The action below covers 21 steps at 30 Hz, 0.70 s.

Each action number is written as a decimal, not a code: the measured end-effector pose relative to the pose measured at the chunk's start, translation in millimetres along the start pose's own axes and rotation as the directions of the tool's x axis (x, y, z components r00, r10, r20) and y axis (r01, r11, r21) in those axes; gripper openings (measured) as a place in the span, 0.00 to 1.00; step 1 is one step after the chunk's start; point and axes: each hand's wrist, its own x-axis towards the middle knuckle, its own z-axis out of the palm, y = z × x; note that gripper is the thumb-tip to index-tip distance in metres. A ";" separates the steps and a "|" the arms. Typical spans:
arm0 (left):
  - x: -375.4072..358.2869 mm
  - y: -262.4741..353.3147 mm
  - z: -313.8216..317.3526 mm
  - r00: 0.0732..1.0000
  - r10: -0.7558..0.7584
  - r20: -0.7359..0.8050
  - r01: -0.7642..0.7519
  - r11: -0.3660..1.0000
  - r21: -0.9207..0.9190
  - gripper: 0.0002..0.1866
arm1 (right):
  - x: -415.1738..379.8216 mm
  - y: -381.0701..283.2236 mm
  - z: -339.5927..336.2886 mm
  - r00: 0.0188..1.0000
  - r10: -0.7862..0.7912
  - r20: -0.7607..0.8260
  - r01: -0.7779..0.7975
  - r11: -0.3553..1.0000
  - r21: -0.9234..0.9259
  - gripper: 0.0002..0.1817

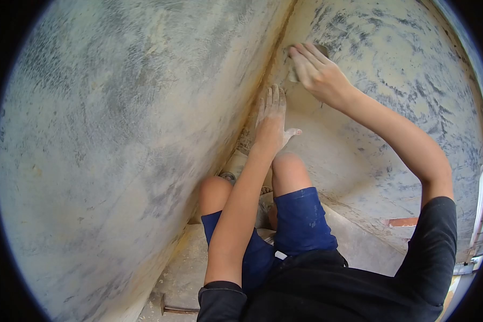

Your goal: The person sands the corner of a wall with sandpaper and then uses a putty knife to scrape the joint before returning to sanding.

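My right hand [317, 72] is pressed against the right-hand wall [370, 102], its fingers curled over a piece of sandpaper [321, 50]. Brownish edges of the sheet stick out beyond the fingers; the rest lies hidden under the hand. Below and to the left, my left hand [272, 118] rests with fingers stretched out and thumb apart, close to the seam [276, 51] where two walls meet. Pale dust coats its fingers, and it holds nothing. Cream filler with dark grey scuffed patches covers the right-hand wall.
A large left-hand wall [118, 123], mottled grey and cream, slopes close beside me. My bent knees [291, 169] are between the walls, above a dusty floor [185, 257]. A reddish-brown strip [402, 222] shows low on the right.
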 end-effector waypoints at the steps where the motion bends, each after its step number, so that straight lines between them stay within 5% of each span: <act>1: -1.7 -1.2 3.9 1.000 0.013 -0.018 -0.013 1.000 -0.008 0.69 | 7.2 -6.5 4.7 1.000 0.007 0.003 -0.007 1.000 0.003 0.27; 4: 0.9 3.7 8.2 1.000 0.006 -0.025 -0.006 1.000 -0.002 0.69 | 16.7 -15.8 7.0 0.997 -0.003 0.077 0.013 0.991 -0.133 0.29; 6: 3.1 6.0 5.4 0.999 -0.028 -0.025 0.029 1.000 0.012 0.68 | 7.5 -6.4 -4.8 0.991 0.134 0.025 -0.136 0.987 0.088 0.29; 9: 2.5 7.5 3.8 0.998 -0.021 -0.058 0.021 1.000 -0.006 0.67 | -10.9 6.7 -11.6 1.000 0.002 -0.003 -0.002 0.999 0.048 0.28; 21: 4.2 1.1 5.9 0.999 0.001 -0.051 -0.001 1.000 0.013 0.67 | 0.0 3.5 -7.9 0.999 0.028 -0.027 -0.027 0.999 0.032 0.27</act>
